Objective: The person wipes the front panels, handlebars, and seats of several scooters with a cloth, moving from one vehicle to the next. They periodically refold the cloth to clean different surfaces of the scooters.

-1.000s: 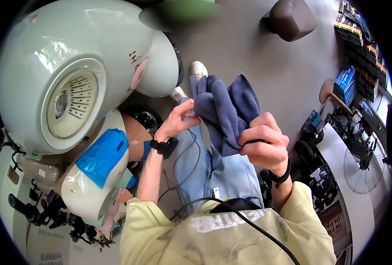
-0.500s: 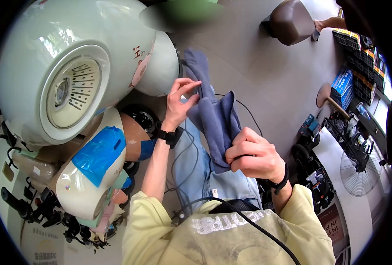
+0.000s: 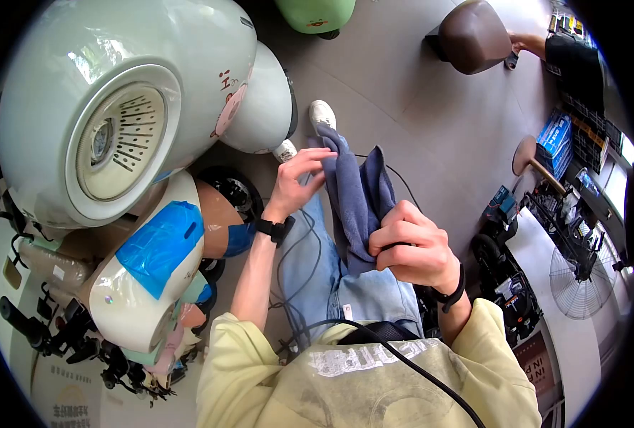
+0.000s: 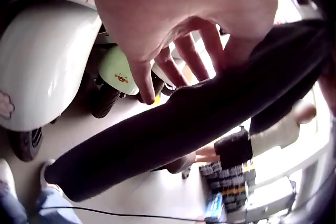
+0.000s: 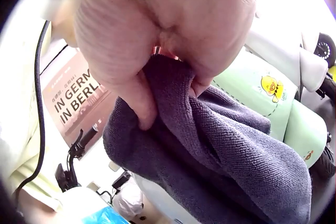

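Observation:
A dark blue-grey towel (image 3: 352,192) hangs in loose folds in front of the person's legs. The right hand (image 3: 417,246) pinches its near end between thumb and curled fingers, and the right wrist view shows the ribbed cloth (image 5: 226,140) bunched up there and draping away. On the other side is the left hand (image 3: 295,182), its fingertips right at the towel's left edge. In the left wrist view, that hand's fingers (image 4: 191,58) are spread and fairly straight along the upper edge of the towel (image 4: 157,129), which looks nearly black there.
A large pale green scooter (image 3: 210,43) stands close on the left, with a cream scooter body partly covered by blue film (image 3: 163,246) below it. A brown stool (image 3: 474,36) is ahead on the right. A black cable (image 3: 402,360) crosses the shirt; a wire fan (image 3: 581,278) stands far right.
The towel swung up and forward, then dropped back, now hanging narrower and longer. The right hand kept its hold and came slightly nearer the body. Another person's leg appeared by the stool.

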### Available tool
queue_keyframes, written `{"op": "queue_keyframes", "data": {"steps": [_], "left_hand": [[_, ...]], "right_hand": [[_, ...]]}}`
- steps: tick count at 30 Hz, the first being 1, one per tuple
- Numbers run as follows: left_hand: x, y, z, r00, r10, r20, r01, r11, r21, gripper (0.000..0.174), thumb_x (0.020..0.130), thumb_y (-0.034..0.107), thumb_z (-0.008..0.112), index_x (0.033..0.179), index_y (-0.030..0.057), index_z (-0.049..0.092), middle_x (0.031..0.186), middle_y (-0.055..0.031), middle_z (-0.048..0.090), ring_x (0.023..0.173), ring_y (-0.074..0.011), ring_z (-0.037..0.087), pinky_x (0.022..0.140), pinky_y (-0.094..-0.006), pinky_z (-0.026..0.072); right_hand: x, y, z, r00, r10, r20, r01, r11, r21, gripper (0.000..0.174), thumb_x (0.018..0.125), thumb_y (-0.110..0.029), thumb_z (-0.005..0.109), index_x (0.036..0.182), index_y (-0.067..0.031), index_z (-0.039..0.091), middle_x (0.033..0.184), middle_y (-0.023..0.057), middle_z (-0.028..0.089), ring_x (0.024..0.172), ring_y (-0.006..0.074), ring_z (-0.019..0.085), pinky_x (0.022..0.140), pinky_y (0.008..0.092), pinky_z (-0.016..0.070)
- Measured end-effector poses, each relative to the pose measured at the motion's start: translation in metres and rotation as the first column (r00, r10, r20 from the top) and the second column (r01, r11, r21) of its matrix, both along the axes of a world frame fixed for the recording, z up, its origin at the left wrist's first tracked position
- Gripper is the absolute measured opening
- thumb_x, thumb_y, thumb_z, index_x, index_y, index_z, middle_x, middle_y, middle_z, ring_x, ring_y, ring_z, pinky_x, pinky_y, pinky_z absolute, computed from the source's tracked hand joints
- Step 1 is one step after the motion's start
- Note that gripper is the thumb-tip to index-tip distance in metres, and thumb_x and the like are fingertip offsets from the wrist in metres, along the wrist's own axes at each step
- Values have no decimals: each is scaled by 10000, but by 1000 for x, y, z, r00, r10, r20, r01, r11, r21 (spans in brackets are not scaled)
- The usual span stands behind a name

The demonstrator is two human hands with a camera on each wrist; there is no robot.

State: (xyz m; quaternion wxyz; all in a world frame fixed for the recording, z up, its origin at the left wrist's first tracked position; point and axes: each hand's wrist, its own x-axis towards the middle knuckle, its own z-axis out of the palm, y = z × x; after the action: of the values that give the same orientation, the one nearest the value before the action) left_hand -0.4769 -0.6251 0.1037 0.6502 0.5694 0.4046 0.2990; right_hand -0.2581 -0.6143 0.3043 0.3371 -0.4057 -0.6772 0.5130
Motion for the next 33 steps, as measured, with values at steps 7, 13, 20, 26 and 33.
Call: {"op": "queue_keyframes", "data": {"steps": [7, 13, 20, 26, 33], "left_hand": [[1, -2, 10, 873, 277, 402, 105, 698, -708, 252, 806, -12, 712, 1058, -6, 703, 1290, -97, 641, 1207, -212, 578, 1068, -320, 404], [-10, -26, -14, 967, 101, 232, -4, 924, -384, 165, 908, -14, 602, 1065, -4, 653, 1226, -109, 644, 1149, -168, 582, 1030, -328, 429], [-61, -26, 12, 953, 269, -142, -302, 892, -337, 326, 880, 272, 785, 885, 40, 556, 780, 16, 573, 713, -43, 497, 633, -218, 400], [-81, -27, 66, 945, -144, -292, 101, 982, -157, 329, 671, -61, 752, 992, 11, 732, 701, -98, 602, 629, -256, 599, 624, -349, 473], [-105, -59, -9, 584, 503, -637, -496, 843, 210, 308, 808, -117, 570, 1024, 49, 714, 879, -114, 555, 830, -274, 588, 788, -332, 479]], "right_hand": [[-1, -4, -3, 997, -79, 8, 79, 997, 16, 312, 449, 83, 659, 723, -55, 606, 876, 29, 627, 773, 236, 540, 658, 329, 466], [9, 0, -5, 981, -185, 63, 181, 981, 66, 307, 430, 86, 660, 696, -57, 609, 843, 30, 633, 767, 234, 551, 660, 335, 473], [35, 2, -21, 915, -239, 324, 185, 965, 188, 286, 488, 130, 627, 713, -41, 593, 848, 68, 616, 753, 251, 555, 641, 336, 467], [45, 1, -40, 873, -271, 405, 152, 941, 303, 285, 524, 158, 623, 722, -37, 564, 847, 66, 595, 716, 229, 538, 588, 314, 442], [15, -16, -46, 947, -246, 205, 187, 945, 270, 334, 545, 153, 622, 828, -25, 633, 872, 87, 598, 689, 246, 524, 595, 353, 434]]}}
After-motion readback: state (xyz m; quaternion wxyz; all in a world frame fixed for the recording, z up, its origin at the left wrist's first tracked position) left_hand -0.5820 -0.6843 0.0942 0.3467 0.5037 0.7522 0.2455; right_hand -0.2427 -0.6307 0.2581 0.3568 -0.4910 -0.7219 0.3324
